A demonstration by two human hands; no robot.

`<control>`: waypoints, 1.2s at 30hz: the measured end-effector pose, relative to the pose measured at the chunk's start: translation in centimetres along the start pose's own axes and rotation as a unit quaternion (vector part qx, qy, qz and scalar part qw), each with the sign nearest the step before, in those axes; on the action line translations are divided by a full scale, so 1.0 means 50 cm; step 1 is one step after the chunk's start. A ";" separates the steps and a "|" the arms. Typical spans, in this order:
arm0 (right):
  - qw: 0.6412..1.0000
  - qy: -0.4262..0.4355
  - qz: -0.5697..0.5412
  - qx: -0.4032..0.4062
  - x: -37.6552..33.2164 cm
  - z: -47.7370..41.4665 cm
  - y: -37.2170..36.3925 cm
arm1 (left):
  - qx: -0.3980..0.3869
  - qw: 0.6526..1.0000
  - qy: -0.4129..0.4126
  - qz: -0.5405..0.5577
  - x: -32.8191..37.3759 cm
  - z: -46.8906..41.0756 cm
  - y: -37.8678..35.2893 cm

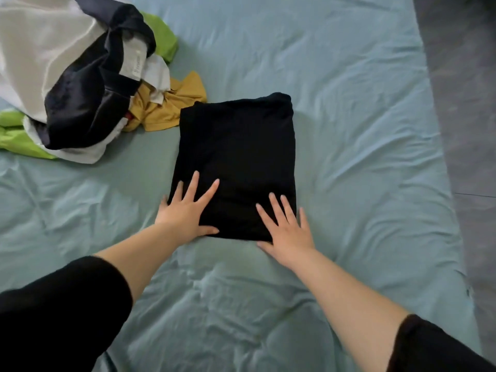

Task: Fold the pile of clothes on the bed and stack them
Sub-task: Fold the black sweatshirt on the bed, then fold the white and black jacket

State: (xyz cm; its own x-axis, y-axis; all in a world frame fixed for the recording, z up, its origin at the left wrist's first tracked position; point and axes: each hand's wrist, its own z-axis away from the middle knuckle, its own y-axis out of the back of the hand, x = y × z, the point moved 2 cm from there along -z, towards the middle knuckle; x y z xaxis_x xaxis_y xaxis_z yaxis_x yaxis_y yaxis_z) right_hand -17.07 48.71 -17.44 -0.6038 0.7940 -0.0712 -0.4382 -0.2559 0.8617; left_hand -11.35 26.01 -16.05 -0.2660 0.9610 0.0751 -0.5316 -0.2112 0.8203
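A black garment (237,146), folded into a neat rectangle, lies flat in the middle of the bed. My left hand (188,208) rests on its near left corner with fingers spread and straight. My right hand (285,226) presses flat on its near right corner, fingers also straight. At the far left sits the unfolded pile of clothes (75,76), a heap of white, dark navy, lime green and mustard yellow pieces. The mustard piece (166,106) reaches almost to the black garment's far left corner.
A light teal sheet (362,130), wrinkled in places, covers the bed. The bed's right edge runs down the right side, with grey floor (467,89) beyond it.
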 end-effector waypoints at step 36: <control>0.646 -0.293 -0.657 0.258 -0.776 -0.393 0.379 | -0.110 0.958 0.123 0.234 -0.830 0.133 -0.070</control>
State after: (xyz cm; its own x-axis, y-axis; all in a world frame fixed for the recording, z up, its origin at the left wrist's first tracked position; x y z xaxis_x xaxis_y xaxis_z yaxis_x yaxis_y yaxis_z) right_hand -15.02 2.24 -8.22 0.4840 0.2508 -0.8384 0.0546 0.9475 0.3149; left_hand 6.87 -11.93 -18.26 -0.6840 0.6863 0.2473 -0.4567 -0.6672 0.5884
